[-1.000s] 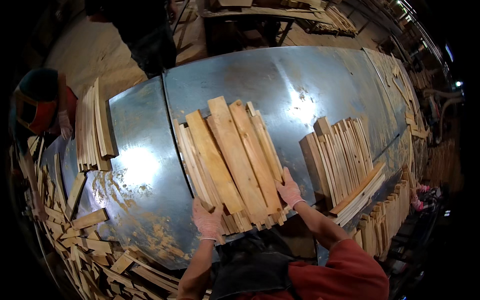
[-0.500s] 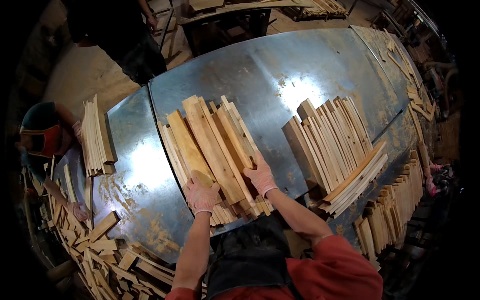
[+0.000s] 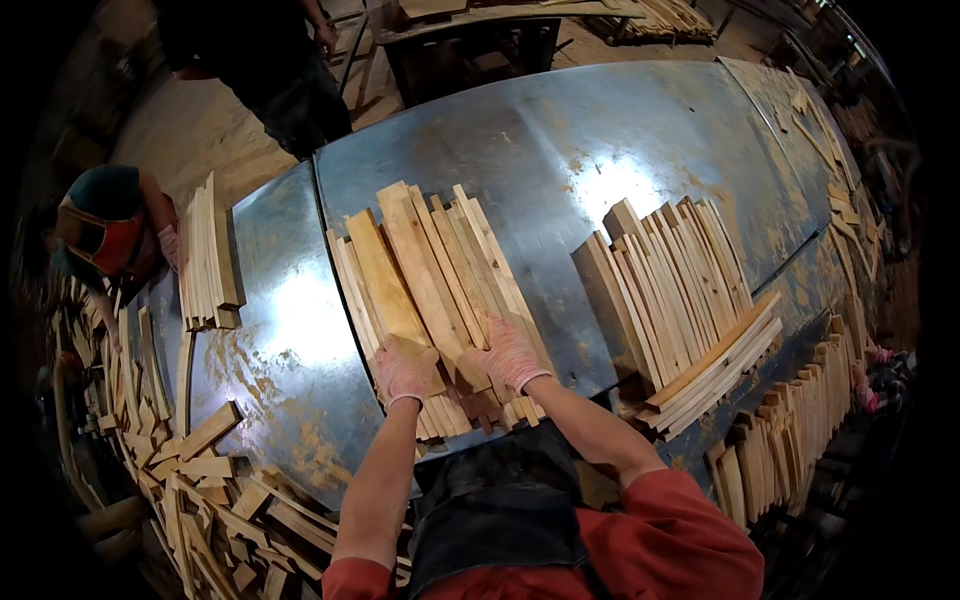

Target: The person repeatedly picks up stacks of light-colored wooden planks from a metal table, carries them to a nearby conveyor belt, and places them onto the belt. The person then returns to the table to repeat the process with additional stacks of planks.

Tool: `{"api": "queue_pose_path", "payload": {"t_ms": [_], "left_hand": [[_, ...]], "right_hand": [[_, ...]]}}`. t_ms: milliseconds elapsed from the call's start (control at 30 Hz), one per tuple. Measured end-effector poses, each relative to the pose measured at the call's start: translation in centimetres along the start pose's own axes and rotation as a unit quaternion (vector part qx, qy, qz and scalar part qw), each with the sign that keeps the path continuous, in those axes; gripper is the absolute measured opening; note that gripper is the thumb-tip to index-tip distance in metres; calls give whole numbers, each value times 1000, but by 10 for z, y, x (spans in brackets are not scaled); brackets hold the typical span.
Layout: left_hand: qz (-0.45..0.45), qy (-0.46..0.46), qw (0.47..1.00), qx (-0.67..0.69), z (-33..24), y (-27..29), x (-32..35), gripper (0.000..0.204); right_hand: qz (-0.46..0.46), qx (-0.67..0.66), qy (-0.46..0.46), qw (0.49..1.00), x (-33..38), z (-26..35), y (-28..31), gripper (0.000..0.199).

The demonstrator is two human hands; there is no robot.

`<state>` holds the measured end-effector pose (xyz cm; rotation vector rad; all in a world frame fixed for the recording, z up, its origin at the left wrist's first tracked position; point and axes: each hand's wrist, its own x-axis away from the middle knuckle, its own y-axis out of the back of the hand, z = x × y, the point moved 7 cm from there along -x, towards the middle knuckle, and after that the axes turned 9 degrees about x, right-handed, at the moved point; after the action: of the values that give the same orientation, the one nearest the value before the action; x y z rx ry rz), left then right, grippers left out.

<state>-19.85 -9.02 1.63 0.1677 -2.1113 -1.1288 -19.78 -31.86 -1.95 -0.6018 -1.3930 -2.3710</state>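
Note:
A row of pale wooden strips [image 3: 425, 270] lies side by side on the metal tabletop in front of me, their ends uneven. My left hand [image 3: 405, 372], in a pinkish knit glove, rests over the near end of a yellowish strip [image 3: 385, 285], thumb spread away from the fingers. Also gloved, my right hand [image 3: 510, 356] lies across the strips on the right side of the row. Its fingers point away from me and its thumb reaches toward the middle. A few darker, reddish strip ends [image 3: 482, 408] show between my hands at the near edge.
Another strip stack [image 3: 680, 280] stands to the right, with loose strips [image 3: 715, 365] across its near end. Upright pieces [image 3: 785, 435] line the lower right. Offcuts [image 3: 215, 490] pile up at lower left. A co-worker [image 3: 110, 225] bends beside a bundle [image 3: 208, 255]; another person [image 3: 270, 70] stands beyond.
My right hand has shifted left onto the strips, and the gap in the row's right half has narrowed. The left co-worker's lower hand has moved away from the near strips.

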Motion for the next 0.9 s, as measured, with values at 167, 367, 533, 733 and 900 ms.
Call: {"api": "queue_pose_path", "payload": {"t_ms": [167,367,533,733,900], "left_hand": [[-51,19,980,192,17,-22,-26,78],[-37,58,862,502,64,-58,-49,63],[-31,136,811,568,55,-34,-17,62],[33,97,847,522,40,-42,-3,79],[136,76,825,543,41,-57,-16,78]], "right_hand": [[-15,-18,-11,1000,-6,-4,-4,102],[13,-142,6,990,2,3,15,81],[23,-130,-43,990,1,-3,15,73],[-45,-72,-56,995,0,-2,10,70],[131,-412,-27,901,-7,-15,-10,60]]}}
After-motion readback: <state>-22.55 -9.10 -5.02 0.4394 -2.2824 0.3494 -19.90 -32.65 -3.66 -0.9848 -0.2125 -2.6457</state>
